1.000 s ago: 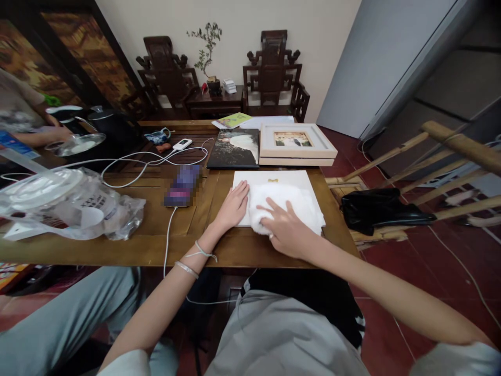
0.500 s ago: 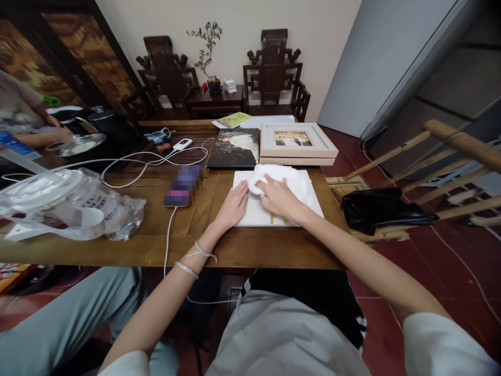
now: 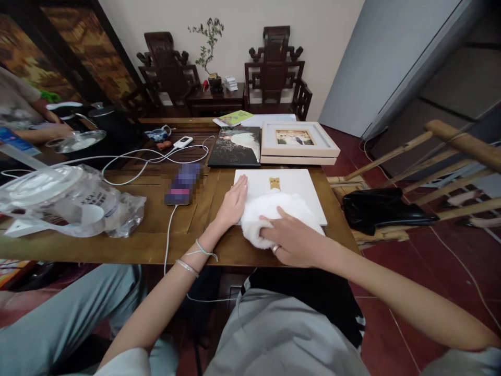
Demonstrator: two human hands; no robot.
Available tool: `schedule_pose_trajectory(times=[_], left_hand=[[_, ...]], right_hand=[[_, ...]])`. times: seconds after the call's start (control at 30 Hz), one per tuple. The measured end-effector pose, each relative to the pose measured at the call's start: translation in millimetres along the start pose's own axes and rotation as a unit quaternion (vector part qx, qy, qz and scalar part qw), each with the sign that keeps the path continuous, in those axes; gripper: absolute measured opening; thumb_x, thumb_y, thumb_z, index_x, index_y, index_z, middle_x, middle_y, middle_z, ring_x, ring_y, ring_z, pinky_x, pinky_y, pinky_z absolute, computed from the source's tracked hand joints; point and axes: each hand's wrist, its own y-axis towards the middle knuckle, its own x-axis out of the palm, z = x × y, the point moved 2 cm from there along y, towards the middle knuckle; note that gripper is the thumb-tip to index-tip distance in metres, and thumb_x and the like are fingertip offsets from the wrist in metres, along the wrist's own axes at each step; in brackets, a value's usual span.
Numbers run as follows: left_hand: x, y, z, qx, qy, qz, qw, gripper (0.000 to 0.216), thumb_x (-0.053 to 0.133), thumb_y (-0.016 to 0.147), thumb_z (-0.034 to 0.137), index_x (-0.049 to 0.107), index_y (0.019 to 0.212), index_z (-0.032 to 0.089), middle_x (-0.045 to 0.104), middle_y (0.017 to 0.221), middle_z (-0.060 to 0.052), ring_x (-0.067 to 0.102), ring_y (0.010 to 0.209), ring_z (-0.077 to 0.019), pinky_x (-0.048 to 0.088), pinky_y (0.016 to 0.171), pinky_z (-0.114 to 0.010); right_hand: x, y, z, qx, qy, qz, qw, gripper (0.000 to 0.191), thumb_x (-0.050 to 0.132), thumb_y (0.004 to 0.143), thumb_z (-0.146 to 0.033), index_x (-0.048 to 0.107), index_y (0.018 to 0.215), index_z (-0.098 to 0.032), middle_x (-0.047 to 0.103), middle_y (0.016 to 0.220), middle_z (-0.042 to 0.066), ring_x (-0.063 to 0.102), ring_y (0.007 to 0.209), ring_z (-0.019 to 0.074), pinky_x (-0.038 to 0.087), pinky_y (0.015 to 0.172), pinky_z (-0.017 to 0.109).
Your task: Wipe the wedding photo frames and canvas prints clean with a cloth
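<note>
A flat white board (image 3: pixel 299 180) lies on the wooden table, with a small gold bear-shaped mark (image 3: pixel 274 183) near its far side. My left hand (image 3: pixel 234 201) rests along the board's left edge, its fingers stretched out and holding nothing. Bunched in my right hand (image 3: pixel 291 237) is a fluffy white towel (image 3: pixel 258 211), pressed over the near part of the board and hanging past its near edge. The towel and hand hide that part of the board.
Beyond the board lie a dark wedding photo panel (image 3: pixel 235 147) and stacked pale wooden picture frames (image 3: pixel 299 159). To the left are a phone (image 3: pixel 183 184) with its cable, a plastic bag (image 3: pixel 97 203) and a black kettle (image 3: pixel 105 122). Another person (image 3: pixel 23 104) sits at far left.
My right hand has drawn the towel toward me, from the board's far side to its near edge, uncovering the gold mark. My left hand stays at the left edge.
</note>
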Motion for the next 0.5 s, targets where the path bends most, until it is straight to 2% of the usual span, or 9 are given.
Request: schedule_pose_trajectory(times=[0.1,0.3,0.4,0.5], left_hand=[[3.9,-0.3,0.8,0.008,0.042,-0.043,0.998,0.053,0.034,0.107,0.035,0.056,0.147,0.010,0.049,0.159,-0.014,0.040,0.154,-0.0264,0.026,0.130,-0.052],[4.9,0.4,-2.1,0.026,0.084,-0.066,0.994,0.049,0.042,0.100,0.025,0.060,0.144,0.013,0.051,0.158,-0.013,0.041,0.153,-0.0284,0.026,0.129,-0.056],[4.1,0.9,-3.2,0.031,0.091,-0.063,0.993,0.050,0.045,0.098,0.024,0.060,0.144,0.014,0.052,0.158,-0.013,0.043,0.152,-0.0293,0.027,0.129,-0.055],[2.5,1.4,-3.8,0.036,0.098,-0.058,0.993,0.048,0.047,0.097,0.025,0.064,0.140,0.014,0.059,0.152,-0.014,0.051,0.146,-0.0309,0.029,0.128,-0.055]], right_hand=[[-8.0,2.1,20.7,0.074,-0.018,0.014,0.997,0.037,0.047,0.084,-0.011,0.068,0.114,-0.014,0.076,0.097,0.015,0.070,0.093,0.0291,0.035,0.112,0.052],[-23.9,53.5,71.6,0.202,0.007,0.093,0.975,0.040,0.040,0.090,-0.014,0.067,0.118,-0.010,0.074,0.111,0.022,0.068,0.098,0.0338,0.046,0.087,0.041],[-35.1,90.3,82.9,0.192,0.040,0.109,0.975,0.041,0.036,0.091,-0.014,0.068,0.116,-0.012,0.074,0.118,0.020,0.068,0.103,0.0321,0.046,0.085,0.037],[-45.4,125.7,82.7,0.168,0.058,0.104,0.978,0.041,0.038,0.090,-0.014,0.069,0.116,-0.016,0.074,0.123,0.015,0.067,0.107,0.0294,0.046,0.088,0.033]])
